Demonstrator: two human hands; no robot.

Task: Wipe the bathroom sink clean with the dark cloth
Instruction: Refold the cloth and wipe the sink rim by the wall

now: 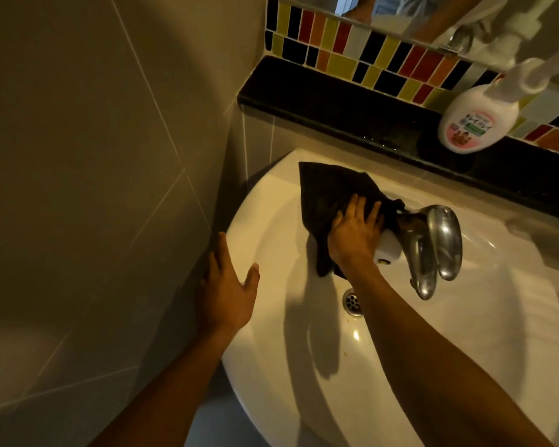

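Note:
A white round sink [271, 350] fills the middle of the head view. The dark cloth [329, 191] lies spread over its back rim, left of the chrome tap [439, 246]. My right hand [355, 233] presses flat on the cloth with fingers spread, right beside the tap's base. The cloth's lower end hangs down into the bowl above the drain [352, 301]. My left hand [229, 288] hovers at the sink's left rim, fingers apart, holding nothing.
A black ledge [320, 101] runs behind the sink below a coloured mosaic strip [352, 46]. A white pump bottle [475, 121] stands on the ledge at the right. A beige tiled wall [94, 156] closes in on the left. A mirror edge shows at the top.

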